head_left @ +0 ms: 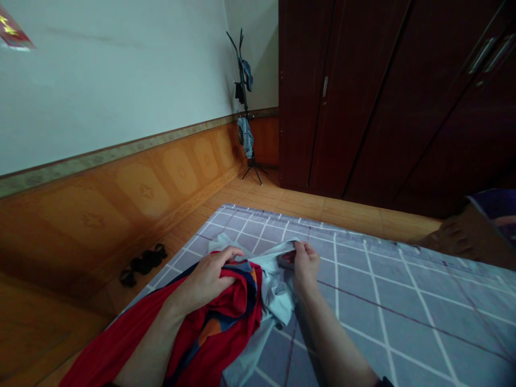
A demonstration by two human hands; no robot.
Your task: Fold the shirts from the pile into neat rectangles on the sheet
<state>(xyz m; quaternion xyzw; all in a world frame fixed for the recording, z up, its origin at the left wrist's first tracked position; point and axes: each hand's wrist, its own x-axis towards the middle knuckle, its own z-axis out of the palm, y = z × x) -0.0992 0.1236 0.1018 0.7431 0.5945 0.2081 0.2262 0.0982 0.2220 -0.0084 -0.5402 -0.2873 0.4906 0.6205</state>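
A red garment (237,336) with dark blue and orange panels lies bunched on the near left of the bed. My left hand (205,277) is closed over a fold of it, thumb on one side and fingers on the other; the fingers' undersides are hidden. Beside and partly under the red cloth is a crumpled light grey-blue garment (278,295). My right hand (306,263) pinches an edge of this pale cloth, which stretches taut from there toward my left hand. What kind of garments they are cannot be made out.
The bed (363,290) has a grey-blue checked sheet. Dark shoes (143,263) stand on the floor by the left wall. A coat rack (245,102) with clothing is in the far corner, next to a dark red wardrobe (342,97). A cardboard box (455,231) stands at right.
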